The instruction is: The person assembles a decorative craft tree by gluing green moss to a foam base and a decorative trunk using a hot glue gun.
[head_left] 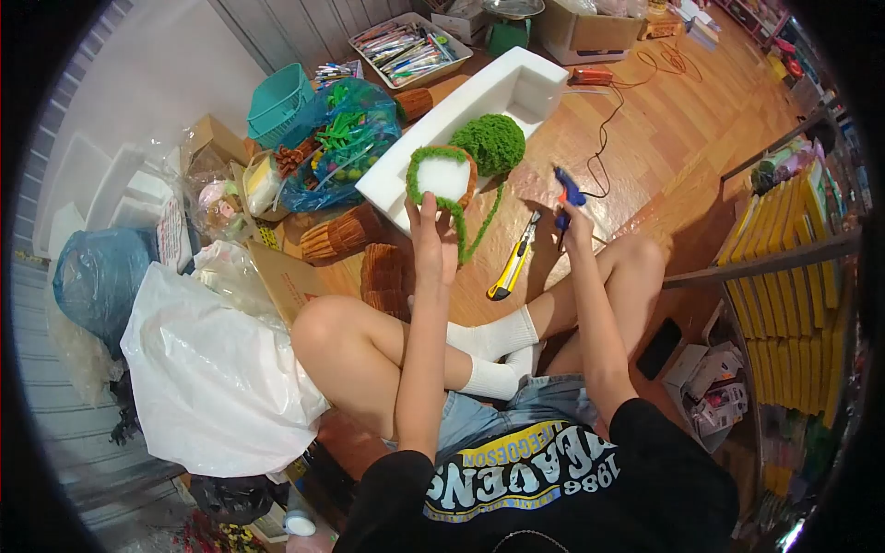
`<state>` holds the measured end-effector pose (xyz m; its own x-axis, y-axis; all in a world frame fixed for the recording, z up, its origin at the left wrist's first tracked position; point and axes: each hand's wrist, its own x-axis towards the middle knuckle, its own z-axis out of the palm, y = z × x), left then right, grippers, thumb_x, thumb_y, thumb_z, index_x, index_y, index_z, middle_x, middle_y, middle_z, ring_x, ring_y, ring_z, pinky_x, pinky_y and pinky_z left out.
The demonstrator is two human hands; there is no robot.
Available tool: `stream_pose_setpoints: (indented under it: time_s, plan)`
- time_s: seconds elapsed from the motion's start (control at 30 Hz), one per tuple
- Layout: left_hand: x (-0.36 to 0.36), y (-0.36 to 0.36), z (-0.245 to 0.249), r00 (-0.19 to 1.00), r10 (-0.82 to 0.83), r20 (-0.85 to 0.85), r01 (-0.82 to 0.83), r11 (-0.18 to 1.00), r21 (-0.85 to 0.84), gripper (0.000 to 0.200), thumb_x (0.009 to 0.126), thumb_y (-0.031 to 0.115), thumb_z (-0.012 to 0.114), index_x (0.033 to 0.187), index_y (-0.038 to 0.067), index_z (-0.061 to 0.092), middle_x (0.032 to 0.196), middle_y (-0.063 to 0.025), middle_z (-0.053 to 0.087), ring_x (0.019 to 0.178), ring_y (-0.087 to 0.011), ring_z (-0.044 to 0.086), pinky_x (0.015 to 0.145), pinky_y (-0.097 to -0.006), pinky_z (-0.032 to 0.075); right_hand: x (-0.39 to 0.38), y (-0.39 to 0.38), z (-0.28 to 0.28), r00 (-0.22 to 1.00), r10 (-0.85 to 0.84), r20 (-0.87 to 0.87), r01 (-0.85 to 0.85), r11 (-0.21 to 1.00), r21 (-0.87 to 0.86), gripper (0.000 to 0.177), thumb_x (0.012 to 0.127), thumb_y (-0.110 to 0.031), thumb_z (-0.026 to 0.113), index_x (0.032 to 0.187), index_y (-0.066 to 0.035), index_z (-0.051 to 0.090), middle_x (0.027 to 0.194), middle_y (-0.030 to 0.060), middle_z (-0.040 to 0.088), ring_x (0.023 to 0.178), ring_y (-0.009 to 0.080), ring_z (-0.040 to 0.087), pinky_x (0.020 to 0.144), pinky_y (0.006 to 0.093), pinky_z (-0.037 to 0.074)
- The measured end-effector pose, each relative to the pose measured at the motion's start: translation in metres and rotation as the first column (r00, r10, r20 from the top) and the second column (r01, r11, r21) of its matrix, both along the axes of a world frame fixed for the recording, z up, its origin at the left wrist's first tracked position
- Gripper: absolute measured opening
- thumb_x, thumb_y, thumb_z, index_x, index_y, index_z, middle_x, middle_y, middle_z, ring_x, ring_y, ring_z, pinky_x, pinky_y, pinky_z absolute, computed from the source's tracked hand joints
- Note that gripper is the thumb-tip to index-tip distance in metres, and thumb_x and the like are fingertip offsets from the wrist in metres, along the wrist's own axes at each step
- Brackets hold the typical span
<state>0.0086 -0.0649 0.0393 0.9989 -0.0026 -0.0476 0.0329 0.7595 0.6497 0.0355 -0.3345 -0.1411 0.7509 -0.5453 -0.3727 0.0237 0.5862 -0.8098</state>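
My left hand [430,241] holds a round pot-like piece [444,180] with a white top, a brown side and fuzzy green yarn around its rim. A strand of that green yarn [487,221] hangs down beside it, to the right. Behind the piece, a ball of green yarn [490,143] rests in a long white foam tray [396,175]. My right hand [577,228] is closed around a blue glue gun [572,191] with an orange part, its nozzle pointing away from me. Between my hands, a yellow box cutter [513,263] lies on the floor.
Brown ribbed pieces [339,232] lie left of the tray, near a blue bag [355,147] of green bits. A pen tray [410,51] stands at the back. A cord [604,138] runs across the floor. Yellow books [779,240] fill the right shelf; a white bag [212,369] is left.
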Motion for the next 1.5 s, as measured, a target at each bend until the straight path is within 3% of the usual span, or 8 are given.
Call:
stream_pose_setpoints:
  time_s: [0.2, 0.23, 0.3, 0.43, 0.5, 0.67, 0.77, 1.5]
  plan:
    - [0.006, 0.005, 0.002, 0.999, 0.037, 0.019, -0.036, 0.999, -0.039, 0.053, 0.088, 0.03, 0.063, 0.131, 0.016, 0.036, 0.129, -0.0061, 0.042, 0.119, -0.0241, 0.044, 0.102, -0.0514, 0.039, -0.029, 0.038, 0.175, 0.864, 0.305, 0.4, -0.399, 0.9, 0.176, 0.028, 0.084, -0.017, 0.065, 0.104, 0.0, 0.055, 0.078, 0.005, 0.057, 0.067, 0.0116, 0.051, 0.061, 0.0242, 0.041]
    - [0.006, 0.004, 0.003, 0.999, 0.038, 0.012, -0.037, 0.996, -0.082, 0.052, 0.087, 0.024, 0.064, 0.129, 0.017, 0.036, 0.126, -0.0043, 0.045, 0.114, -0.0221, 0.047, 0.093, -0.0438, 0.043, -0.035, 0.039, 0.192, 0.864, 0.306, 0.4, -0.399, 0.901, 0.172, 0.028, 0.084, -0.017, 0.065, 0.104, 0.0, 0.055, 0.078, 0.005, 0.057, 0.067, 0.0116, 0.051, 0.061, 0.0242, 0.041]
    - [0.004, 0.003, 0.001, 0.999, 0.037, 0.005, -0.036, 0.992, -0.125, 0.052, 0.086, 0.018, 0.066, 0.127, 0.018, 0.035, 0.122, -0.0026, 0.047, 0.109, -0.02, 0.05, 0.084, -0.0363, 0.046, -0.047, 0.043, 0.22, 0.691, 0.611, 0.387, -0.615, 0.778, -0.131, 0.029, 0.087, -0.025, 0.061, 0.102, 0.0, 0.054, 0.081, 0.0031, 0.054, 0.062, 0.0084, 0.044, 0.057, 0.0219, 0.037]
    - [-0.003, 0.002, -0.003, 1.0, 0.003, 0.027, 0.0, 0.993, -0.116, 0.055, 0.084, 0.016, 0.068, 0.128, 0.019, 0.034, 0.125, -0.0036, 0.047, 0.109, -0.0194, 0.05, 0.089, -0.0368, 0.044, -0.077, 0.065, 0.256, 0.777, 0.616, -0.128, -0.542, 0.552, -0.634, 0.031, 0.081, -0.025, 0.07, 0.1, -0.004, 0.055, 0.083, 0.0025, 0.061, 0.067, 0.0078, 0.052, 0.061, 0.0215, 0.042]
    - [-0.005, 0.003, -0.003, 1.0, 0.002, 0.014, 0.0, 0.996, -0.09, 0.056, 0.084, 0.015, 0.068, 0.128, 0.019, 0.034, 0.126, -0.0039, 0.047, 0.11, -0.0192, 0.05, 0.089, -0.0367, 0.044, -0.081, 0.08, 0.253, 0.819, 0.574, 0.001, -0.331, 0.474, -0.816, 0.033, 0.079, -0.023, 0.073, 0.099, -0.003, 0.057, 0.079, 0.0032, 0.06, 0.067, 0.0111, 0.054, 0.065, 0.0247, 0.044]
    - [-0.01, 0.001, 0.005, 0.995, 0.014, 0.098, -0.014, 1.0, -0.003, 0.062, 0.082, 0.011, 0.07, 0.131, 0.018, 0.032, 0.128, -0.0041, 0.046, 0.114, -0.0192, 0.048, 0.093, -0.0345, 0.045, -0.094, 0.092, 0.27, 0.78, 0.622, -0.07, -0.188, 0.126, -0.974, 0.024, 0.073, -0.017, 0.075, 0.085, -0.001, 0.061, 0.076, 0.0077, 0.058, 0.066, 0.0189, 0.057, 0.061, 0.0288, 0.044]
    - [-0.012, 0.001, 0.004, 0.994, -0.003, 0.107, -0.008, 0.995, 0.097, 0.062, 0.086, 0.014, 0.064, 0.136, 0.021, 0.028, 0.132, -0.0043, 0.041, 0.12, -0.0222, 0.044, 0.097, -0.0407, 0.041, -0.095, 0.089, 0.259, 0.77, 0.628, -0.111, -0.183, 0.05, -0.982, 0.026, 0.07, -0.018, 0.077, 0.08, -0.001, 0.061, 0.074, 0.0101, 0.056, 0.063, 0.0257, 0.055, 0.058, 0.0314, 0.043]
    - [-0.01, 0.002, 0.005, 0.992, 0.004, 0.128, -0.012, 0.998, 0.057, 0.057, 0.084, 0.011, 0.066, 0.131, 0.019, 0.033, 0.129, -0.004, 0.044, 0.119, -0.0216, 0.045, 0.097, -0.0415, 0.041, -0.093, 0.093, 0.262, 0.839, 0.538, -0.081, -0.09, -0.009, -0.996, 0.03, 0.071, -0.021, 0.078, 0.069, -0.002, 0.055, 0.06, 0.01, 0.048, 0.05, 0.0256, 0.05, 0.047, 0.033, 0.04]
